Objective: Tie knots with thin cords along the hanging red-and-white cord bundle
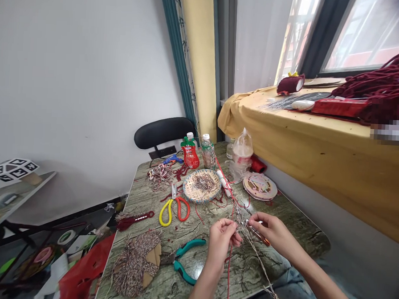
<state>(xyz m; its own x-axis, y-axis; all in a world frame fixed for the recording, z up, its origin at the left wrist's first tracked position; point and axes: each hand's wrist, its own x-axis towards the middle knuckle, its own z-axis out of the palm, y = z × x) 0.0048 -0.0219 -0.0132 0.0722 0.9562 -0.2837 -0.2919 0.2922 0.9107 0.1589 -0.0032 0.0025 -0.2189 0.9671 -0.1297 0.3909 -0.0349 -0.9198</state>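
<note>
My left hand is closed in a pinch at a bundle of thin, speckled cords above the table. The cords stretch from the far side of the table toward my lap, where their near end is knotted. Just right of them, my right hand is closed, thumb against forefinger, around a slim rod-like tool with a copper-coloured end. Its tip lies among the strands and is too small to make out. A red cord hangs down beside my left wrist.
Teal-handled pliers, a card wound with speckled cord and scissors lie to the left. Behind are a woven plate with cord scraps, a red pouch, a bottle and a bagged cup.
</note>
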